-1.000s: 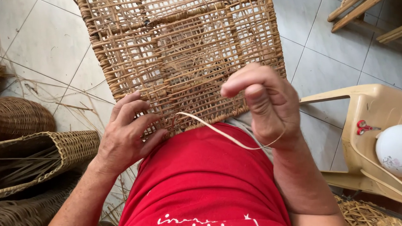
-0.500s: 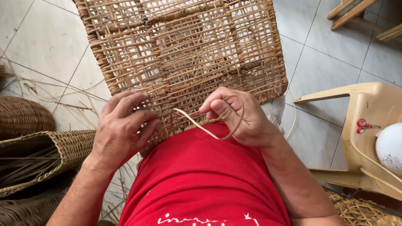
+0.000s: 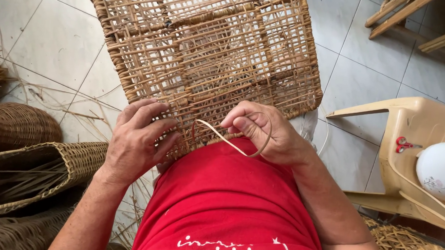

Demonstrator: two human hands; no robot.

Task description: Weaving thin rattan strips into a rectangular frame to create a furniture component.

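Pale tiled floor (image 3: 49, 45), open-weave tan rattan panel (image 3: 211, 53) resting against a red-shirted lap.
Right hand (image 3: 262, 134) fingers pinch a thin, pale looped rattan strip (image 3: 222, 137) running sideways; left hand (image 3: 135, 140) fingers spread, pressing the panel's near edge.

light: soft even daylight | shadows: faint, dark at lower left | glare: none | focus: sharp | edges: slight wide-angle bend
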